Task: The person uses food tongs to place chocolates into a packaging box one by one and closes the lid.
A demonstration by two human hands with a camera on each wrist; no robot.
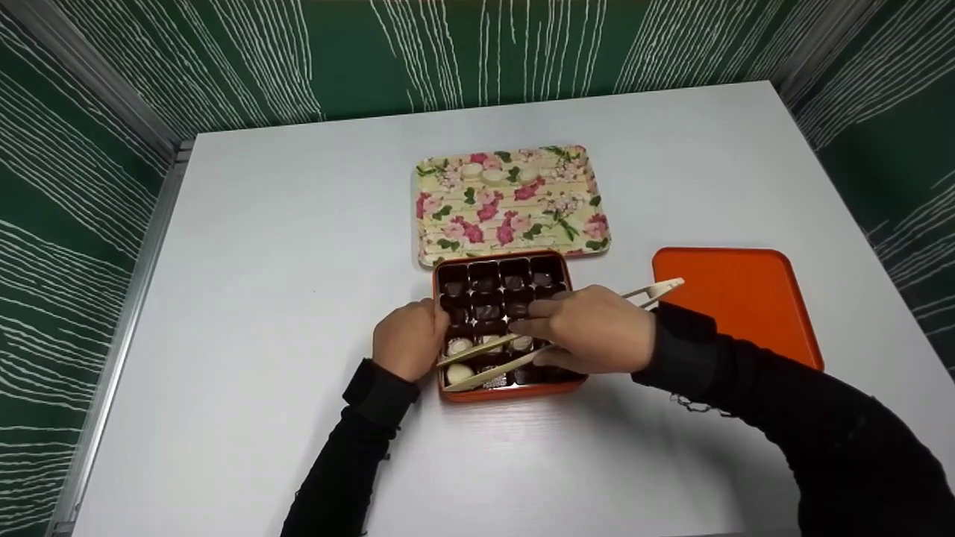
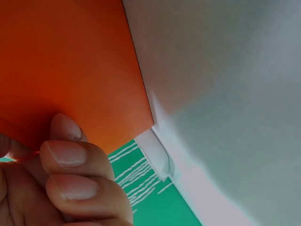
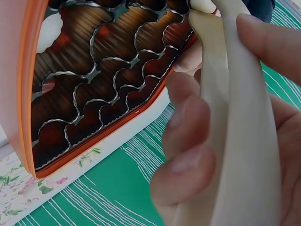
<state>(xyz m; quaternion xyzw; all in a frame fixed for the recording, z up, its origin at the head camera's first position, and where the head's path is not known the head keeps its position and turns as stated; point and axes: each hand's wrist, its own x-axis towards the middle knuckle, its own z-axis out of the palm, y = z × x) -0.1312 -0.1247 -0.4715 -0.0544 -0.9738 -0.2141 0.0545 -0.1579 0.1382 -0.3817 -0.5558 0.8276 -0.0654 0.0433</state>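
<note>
An orange box (image 1: 515, 393) holds a dark brown divided insert (image 1: 489, 291). It stands in the middle of the white table, with several cream-coloured round pieces (image 1: 459, 373) in its near compartments. My left hand (image 1: 406, 339) grips the box's left wall; in the left wrist view its bent fingers (image 2: 75, 188) lie against the orange side. Over the box's near right part, my right hand (image 1: 600, 328) holds pale tongs (image 3: 249, 117) between thumb and fingers. The tong tips reach left across the near compartments, around the cream pieces, and the handle end points back right.
Behind the box lies a flower-patterned tray (image 1: 515, 216) with 3 pale round pieces (image 1: 492, 176) near its far edge. An orange lid (image 1: 735, 291) rests on the table (image 1: 283, 246) to the right, partly covered by the right sleeve. Green walls with white lines surround the table.
</note>
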